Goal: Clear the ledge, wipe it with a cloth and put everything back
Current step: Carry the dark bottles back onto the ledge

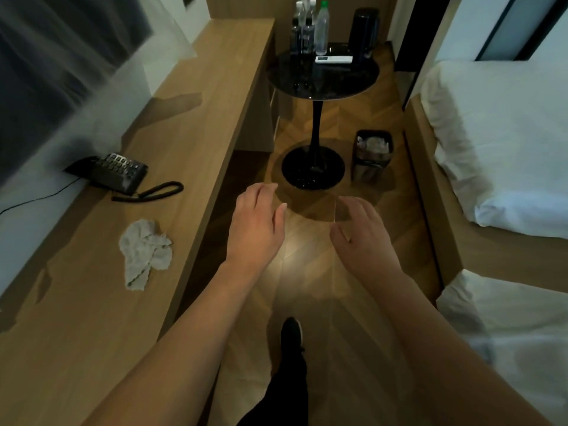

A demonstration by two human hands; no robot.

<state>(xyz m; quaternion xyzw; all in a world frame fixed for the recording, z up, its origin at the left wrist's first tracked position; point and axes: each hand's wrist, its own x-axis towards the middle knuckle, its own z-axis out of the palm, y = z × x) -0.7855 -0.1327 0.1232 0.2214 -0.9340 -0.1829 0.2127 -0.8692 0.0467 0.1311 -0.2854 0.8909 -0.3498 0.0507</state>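
A long wooden ledge [196,124] runs along the left wall. On it lie a crumpled grey cloth [144,252] and, farther back, a black desk phone [113,173] with its coiled cord. My left hand [256,224] and my right hand [361,235] hover over the floor to the right of the ledge, fingers relaxed, holding nothing. Ahead stands a round black side table [322,84] carrying several water bottles [310,29], a white remote [333,59] and a black kettle [364,29].
A small bin [372,155] with paper in it stands on the wooden floor beside the table's base. A bed with white linen [504,142] fills the right side. A curtain [55,63] hangs over the ledge at left. My black shoe [292,330] is below.
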